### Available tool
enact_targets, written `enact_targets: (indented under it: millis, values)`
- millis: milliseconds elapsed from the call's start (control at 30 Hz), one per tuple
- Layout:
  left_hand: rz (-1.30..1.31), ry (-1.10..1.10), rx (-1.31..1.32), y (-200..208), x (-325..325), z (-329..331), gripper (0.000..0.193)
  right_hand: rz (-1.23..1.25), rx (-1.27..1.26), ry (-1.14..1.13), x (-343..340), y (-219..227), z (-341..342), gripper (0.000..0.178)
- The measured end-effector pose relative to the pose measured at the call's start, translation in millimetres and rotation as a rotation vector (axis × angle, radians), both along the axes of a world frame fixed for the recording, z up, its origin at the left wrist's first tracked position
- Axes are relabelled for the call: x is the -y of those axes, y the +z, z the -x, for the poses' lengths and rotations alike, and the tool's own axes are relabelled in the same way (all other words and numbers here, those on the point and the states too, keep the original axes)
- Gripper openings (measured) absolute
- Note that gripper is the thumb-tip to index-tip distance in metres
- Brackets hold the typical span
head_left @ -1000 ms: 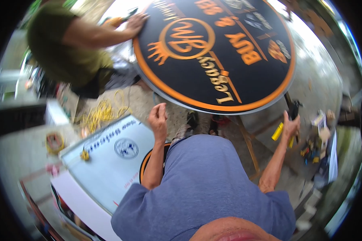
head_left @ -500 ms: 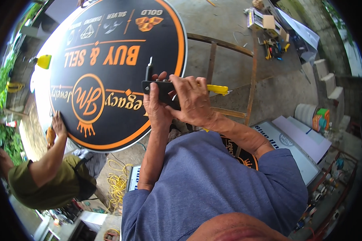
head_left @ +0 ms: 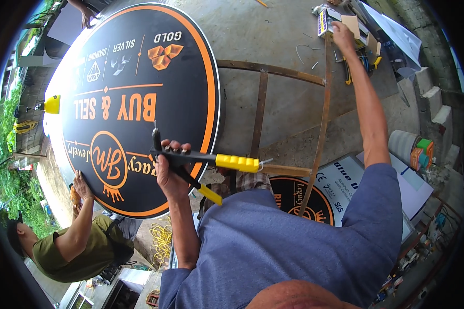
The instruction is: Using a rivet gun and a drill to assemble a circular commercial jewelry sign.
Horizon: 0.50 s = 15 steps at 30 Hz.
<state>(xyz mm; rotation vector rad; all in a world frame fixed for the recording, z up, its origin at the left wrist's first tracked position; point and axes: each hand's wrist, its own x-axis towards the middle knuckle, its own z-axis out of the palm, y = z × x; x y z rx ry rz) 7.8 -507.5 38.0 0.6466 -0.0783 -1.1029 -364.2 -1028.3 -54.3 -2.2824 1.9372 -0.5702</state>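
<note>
My left hand (head_left: 171,172) grips a black hand riveter (head_left: 198,157) with yellow handle ends, its handles spread apart. The riveter's nose points away from me, over a large round black sign (head_left: 188,103) with an orange ring and a pale rim. My right arm is stretched far out to the right. At its end my right hand (head_left: 343,38) has its fingers bent at the opening of a small carton (head_left: 323,21); what they pinch, if anything, is too small to make out.
Near the carton lie pliers and other tools (head_left: 357,69). A rusty metal frame (head_left: 322,123) extends right of the sign. At the left, a co-worker in a green shirt (head_left: 69,252) touches the sign; another person's hand (head_left: 87,18) is at its far edge. Yellow cord (head_left: 161,239) lies coiled below.
My right hand has left the riveter and reached out to the carton at the far right. The riveter, now in my left hand alone, has swung its handles apart.
</note>
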Motion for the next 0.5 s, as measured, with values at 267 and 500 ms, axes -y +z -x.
enact_targets:
  millis: [267,500]
  values:
    - [0.023,0.063,-0.062,-8,-3,-14,0.042,-0.477,0.172,-0.079,121,-64,37,0.039]
    - [-0.048,0.097,-0.005,-9,-7,-16,0.043,-0.544,-0.102,-0.155,148,-77,36,0.032]
